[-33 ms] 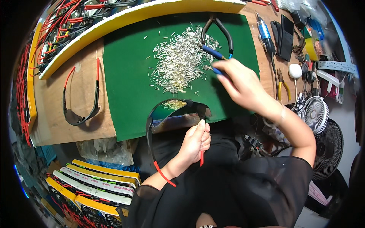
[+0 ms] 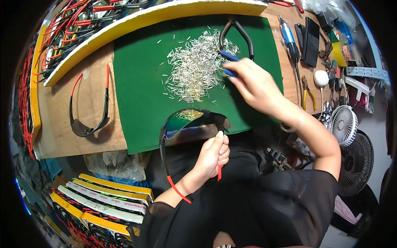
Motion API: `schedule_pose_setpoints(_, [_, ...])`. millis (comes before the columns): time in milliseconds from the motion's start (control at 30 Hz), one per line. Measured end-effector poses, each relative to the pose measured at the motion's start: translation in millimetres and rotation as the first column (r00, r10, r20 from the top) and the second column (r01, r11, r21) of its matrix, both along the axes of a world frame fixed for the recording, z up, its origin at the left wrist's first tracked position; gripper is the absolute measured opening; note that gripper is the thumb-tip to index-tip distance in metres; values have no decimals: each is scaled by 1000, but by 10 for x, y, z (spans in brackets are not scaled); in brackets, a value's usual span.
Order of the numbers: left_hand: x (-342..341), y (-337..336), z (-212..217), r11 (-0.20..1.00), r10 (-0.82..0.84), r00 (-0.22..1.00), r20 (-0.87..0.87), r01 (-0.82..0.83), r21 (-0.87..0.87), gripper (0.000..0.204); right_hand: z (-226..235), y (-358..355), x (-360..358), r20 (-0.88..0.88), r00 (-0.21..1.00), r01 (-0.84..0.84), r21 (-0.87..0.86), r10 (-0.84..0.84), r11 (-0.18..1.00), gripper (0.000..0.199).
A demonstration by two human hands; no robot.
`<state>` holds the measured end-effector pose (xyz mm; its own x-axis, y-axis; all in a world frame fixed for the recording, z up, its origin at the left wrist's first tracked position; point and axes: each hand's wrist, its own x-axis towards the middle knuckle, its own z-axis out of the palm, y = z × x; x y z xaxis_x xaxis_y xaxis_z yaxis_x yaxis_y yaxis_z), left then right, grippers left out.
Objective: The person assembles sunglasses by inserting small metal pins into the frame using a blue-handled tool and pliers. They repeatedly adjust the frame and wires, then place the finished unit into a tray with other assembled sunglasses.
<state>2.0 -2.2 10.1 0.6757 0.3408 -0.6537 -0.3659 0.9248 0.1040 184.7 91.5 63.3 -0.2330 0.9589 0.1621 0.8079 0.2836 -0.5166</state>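
My left hand (image 2: 213,155) is closed around one temple of a pair of black wraparound sunglasses (image 2: 162,142). Its dark lens faces the mat, and the temple tips are red. Over the right side of the green mat (image 2: 136,99), my right hand (image 2: 258,84) is closed, with the blue end of a tool (image 2: 230,73) sticking out of its fingers; the rest is hidden. Another blue handle (image 2: 229,56) lies just above those fingers. Beside them is a heap of small silvery pins (image 2: 192,68). Black-handled pliers (image 2: 249,39) lie at the mat's far edge.
A second pair of sunglasses (image 2: 84,131) rests on the wooden table at left. A yellow-and-white foam rack (image 2: 136,20) bounds the back. On the right are a blue pen-like power tool (image 2: 288,35), a phone (image 2: 311,41), yellow-handled cutters (image 2: 308,95) and a white fan (image 2: 344,123).
My right hand has shifted slightly left and away from me, towards the pin heap, carrying the blue-ended tool. My left hand and the sunglasses stay in place.
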Motion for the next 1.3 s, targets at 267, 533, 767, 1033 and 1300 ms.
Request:
schedule_pose_setpoints(267, [-4, -1, -29, 1000, -20, 999, 42, 19, 23, 27, -262, 297, -150, 44, 999, -16, 200, 7, 980, 22])
schedule_pose_setpoints(533, [-14, 20, 8, 998, -64, 998, -19, 64, 12, 27, -343, 248, 240, 395, 909, 41, 228, -131, 973, 22])
schedule_pose_setpoints(767, [-30, 8, -18, 999, -47, 999, -3, 46, -18, 26, -15, 54, 252, 240, 953, 177, 49, -184, 983, 18])
schedule_pose_setpoints(1033, [-42, -4, -20, 999, -30, 1000, -6, 30, -16, 28, 565, -677, 194, -52, 989, 60, -710, -137, 702, 16])
schedule_pose_setpoints(1300, [-4, 0, 19, 999, -30, 998, -60, 30, -13, 28, 315, -821, 42, -174, 984, -100, -684, -28, 723, 12])
